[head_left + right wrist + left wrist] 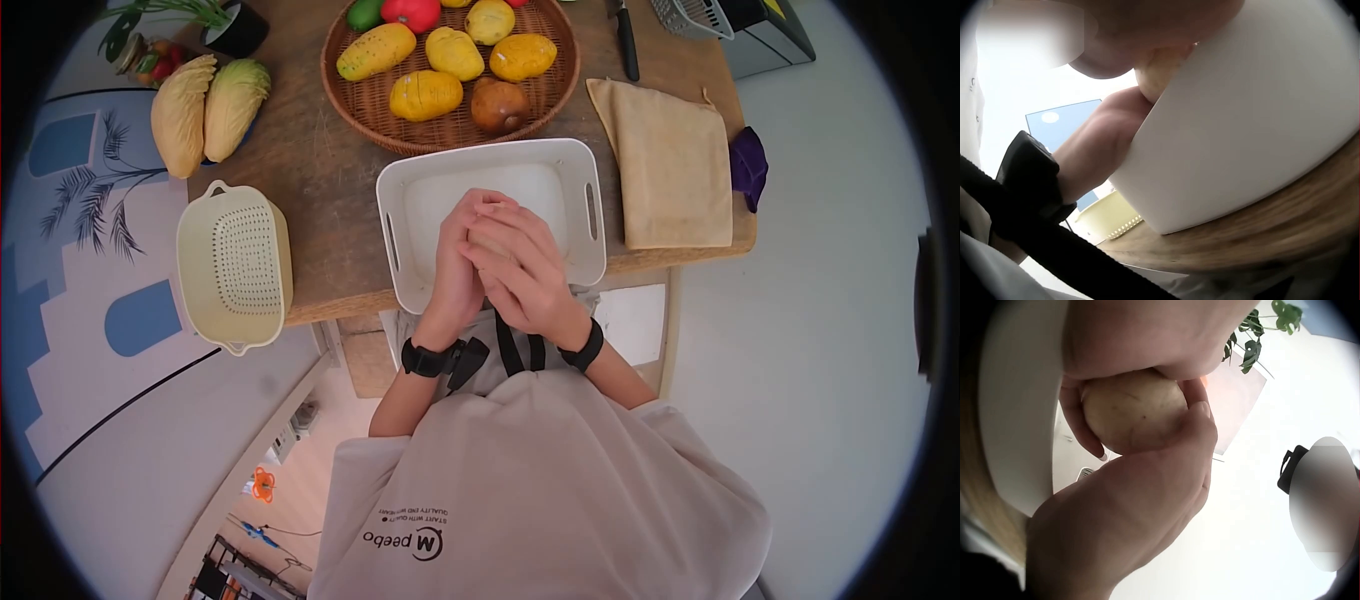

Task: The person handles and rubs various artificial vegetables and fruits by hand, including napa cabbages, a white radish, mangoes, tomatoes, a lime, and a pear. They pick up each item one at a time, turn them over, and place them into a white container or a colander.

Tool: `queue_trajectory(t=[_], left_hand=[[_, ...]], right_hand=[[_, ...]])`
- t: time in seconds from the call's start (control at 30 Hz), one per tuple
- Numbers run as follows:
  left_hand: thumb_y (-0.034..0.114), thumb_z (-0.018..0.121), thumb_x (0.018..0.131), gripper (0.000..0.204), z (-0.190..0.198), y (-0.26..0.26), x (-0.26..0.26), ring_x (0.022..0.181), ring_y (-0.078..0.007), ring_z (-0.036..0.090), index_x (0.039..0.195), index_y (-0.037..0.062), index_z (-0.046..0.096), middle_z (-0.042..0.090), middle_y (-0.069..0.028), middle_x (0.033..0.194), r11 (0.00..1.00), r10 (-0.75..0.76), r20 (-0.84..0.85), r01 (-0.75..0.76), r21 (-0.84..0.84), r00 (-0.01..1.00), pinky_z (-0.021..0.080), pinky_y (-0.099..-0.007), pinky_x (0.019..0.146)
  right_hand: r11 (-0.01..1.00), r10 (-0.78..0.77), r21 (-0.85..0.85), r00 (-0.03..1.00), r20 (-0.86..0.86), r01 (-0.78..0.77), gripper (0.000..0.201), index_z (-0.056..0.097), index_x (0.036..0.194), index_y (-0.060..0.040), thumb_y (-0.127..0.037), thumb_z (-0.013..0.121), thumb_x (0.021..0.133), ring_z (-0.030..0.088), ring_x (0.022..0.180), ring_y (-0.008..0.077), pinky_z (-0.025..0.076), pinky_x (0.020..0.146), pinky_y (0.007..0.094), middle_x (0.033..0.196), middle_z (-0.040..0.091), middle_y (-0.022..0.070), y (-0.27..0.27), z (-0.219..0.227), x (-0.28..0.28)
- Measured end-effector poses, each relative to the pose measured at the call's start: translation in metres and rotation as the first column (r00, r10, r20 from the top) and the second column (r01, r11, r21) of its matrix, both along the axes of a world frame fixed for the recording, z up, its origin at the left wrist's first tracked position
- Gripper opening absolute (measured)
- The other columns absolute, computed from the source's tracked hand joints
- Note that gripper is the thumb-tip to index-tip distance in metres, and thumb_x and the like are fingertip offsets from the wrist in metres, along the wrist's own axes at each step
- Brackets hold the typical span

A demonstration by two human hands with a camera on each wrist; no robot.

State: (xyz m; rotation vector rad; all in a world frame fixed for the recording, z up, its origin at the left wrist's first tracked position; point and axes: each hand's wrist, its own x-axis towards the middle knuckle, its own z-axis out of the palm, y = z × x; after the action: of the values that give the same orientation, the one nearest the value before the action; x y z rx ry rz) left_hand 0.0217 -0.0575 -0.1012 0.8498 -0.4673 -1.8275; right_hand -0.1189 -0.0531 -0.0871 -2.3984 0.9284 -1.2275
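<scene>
Over the white basin [400,180], both hands are cupped together round a pale tan, rounded potato [1135,412]. My left hand [458,255] wraps it from the left, and my right hand [525,265] closes over it from the right with bent fingers. In the head view the hands cover it almost wholly. The left wrist view shows its smooth skin with a small dark speck between the palms. Only a sliver of it shows above the basin wall in the right wrist view.
A wicker tray [365,120] of fruit and vegetables stands behind the basin. A cream colander [190,270] sits at the left table edge, near napa cabbages [183,115]. To the right lie a folded beige cloth [675,170], a purple cloth [748,170] and a black-handled knife [627,45].
</scene>
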Motion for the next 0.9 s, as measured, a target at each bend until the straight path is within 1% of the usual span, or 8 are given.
queue_trajectory(t=[0.1, 0.3, 0.4, 0.5, 0.6, 0.7, 0.8, 0.9], left_hand=[[0.027, 0.04, 0.114, 0.032, 0.017, -0.002, -0.007, 0.115, -0.0131, 0.064, 0.122, 0.008, 0.064, 0.067, -0.004, 0.119, 0.994, 0.05, 0.058, -0.055, 0.09, 0.997, 0.052, -0.0314, 0.1], [0.029, 0.041, 0.115, 0.033, 0.008, 0.007, -0.004, 0.12, -0.0136, 0.063, 0.131, 0.0092, 0.062, 0.066, -0.004, 0.124, 0.992, 0.117, 0.109, -0.111, -0.058, 0.987, 0.051, -0.0323, 0.103], [0.034, 0.041, 0.116, 0.037, -0.006, 0.003, 0.004, 0.131, -0.0162, 0.06, 0.14, 0.0109, 0.058, 0.063, -0.0046, 0.134, 0.999, 0.03, 0.073, -0.028, -0.037, 0.997, 0.048, -0.0366, 0.111], [0.032, 0.042, 0.115, 0.035, 0.022, -0.006, -0.004, 0.127, -0.0164, 0.061, 0.134, 0.008, 0.059, 0.063, -0.0037, 0.133, 0.992, -0.027, 0.041, 0.022, 0.123, 0.999, 0.049, -0.0357, 0.109], [0.029, 0.045, 0.113, 0.029, 0.004, 0.001, -0.005, 0.116, -0.0125, 0.065, 0.124, 0.0098, 0.064, 0.067, -0.0026, 0.12, 0.999, 0.017, -0.002, -0.017, -0.027, 1.0, 0.051, -0.0299, 0.102], [0.033, 0.036, 0.115, 0.038, -0.017, -0.001, 0.002, 0.124, -0.0164, 0.06, 0.132, 0.008, 0.06, 0.063, -0.0042, 0.129, 0.994, -0.003, 0.066, 0.01, -0.108, 0.998, 0.047, -0.0333, 0.11], [0.031, 0.035, 0.115, 0.038, 0.023, -0.006, -0.004, 0.126, -0.0182, 0.059, 0.13, 0.0065, 0.06, 0.062, -0.0059, 0.129, 0.994, -0.021, 0.105, 0.01, 0.11, 0.994, 0.045, -0.0326, 0.112], [0.032, 0.037, 0.115, 0.038, -0.004, 0.003, -0.001, 0.126, -0.0181, 0.06, 0.131, 0.0068, 0.061, 0.063, -0.0048, 0.128, 0.999, 0.049, -0.003, -0.049, -0.004, 0.999, 0.045, -0.0331, 0.113]], right_hand=[[0.946, -0.189, 0.307, 0.95, 0.25, 0.108, 0.038, 0.072, 0.13, 0.0004, -0.014, 0.069, 0.096, 0.062, 0.133, 0.0456, 0.049, 0.113, 0.0541, 0.139, 0.068, 0.0227, -0.009, 0.023, 0.008], [0.995, -0.004, 0.103, 1.0, -0.023, 0.006, 0.037, 0.074, 0.125, 0.0009, -0.022, 0.07, 0.097, 0.062, 0.133, 0.0454, 0.05, 0.112, 0.0538, 0.14, 0.067, 0.023, -0.006, 0.018, 0.011], [0.986, -0.1, 0.143, 0.992, 0.078, 0.088, 0.038, 0.073, 0.12, -0.0002, -0.017, 0.078, 0.086, 0.064, 0.128, 0.0458, 0.052, 0.109, 0.0526, 0.136, 0.068, 0.0211, -0.009, 0.009, 0.007], [0.889, -0.309, 0.434, 0.891, 0.333, 0.146, 0.036, 0.074, 0.118, -0.0022, -0.016, 0.08, 0.086, 0.064, 0.127, 0.045, 0.053, 0.108, 0.0531, 0.135, 0.069, 0.0208, -0.01, 0.011, 0.005], [0.995, -0.062, 0.076, 0.995, 0.073, 0.056, 0.035, 0.073, 0.121, -0.001, -0.017, 0.077, 0.09, 0.065, 0.126, 0.0464, 0.052, 0.108, 0.0547, 0.132, 0.069, 0.0226, -0.003, 0.009, 0.005], [0.998, -0.038, 0.05, 0.992, 0.118, 0.032, 0.035, 0.074, 0.12, -0.001, -0.019, 0.077, 0.09, 0.064, 0.126, 0.0471, 0.052, 0.108, 0.0552, 0.133, 0.068, 0.023, -0.005, 0.0, 0.001], [0.896, -0.305, 0.426, 0.868, 0.392, 0.122, 0.039, 0.073, 0.122, -0.0001, -0.021, 0.077, 0.089, 0.063, 0.128, 0.0471, 0.052, 0.108, 0.0557, 0.134, 0.066, 0.0229, -0.005, 0.014, 0.009], [0.984, -0.077, 0.17, 0.99, 0.118, 0.056, 0.042, 0.07, 0.127, 0.0017, -0.024, 0.074, 0.094, 0.062, 0.129, 0.0476, 0.052, 0.109, 0.0557, 0.137, 0.065, 0.0241, -0.005, 0.014, 0.007]])
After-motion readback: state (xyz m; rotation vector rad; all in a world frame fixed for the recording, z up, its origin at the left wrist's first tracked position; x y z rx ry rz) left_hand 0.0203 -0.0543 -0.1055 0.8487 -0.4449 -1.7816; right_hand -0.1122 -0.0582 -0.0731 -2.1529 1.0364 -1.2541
